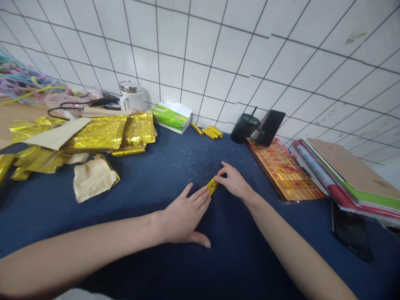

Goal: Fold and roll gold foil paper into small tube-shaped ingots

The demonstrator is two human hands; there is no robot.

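Note:
A small rolled piece of gold foil paper [213,186] lies slantwise on the dark blue tabletop between my hands. My left hand [184,216] is laid flat with its fingers stretched out, fingertips pressing on the near end of the roll and thumb spread to the side. At the far end, my right hand [233,180] pinches the roll between thumb and fingers. Several finished-looking gold rolls [214,132] lie by the wall, beyond my hands. To the left is a stack of gold foil sheets [96,133], with a crumpled foil piece [95,177], pale side up, in front of it.
Along the tiled wall stand a white mug [133,98], a green tissue pack [172,116], a dark cup [245,128] and a phone [271,127] propped upright. On the right lie an orange-gold packet [286,168], stacked folders [353,166] and a black flat object [351,231].

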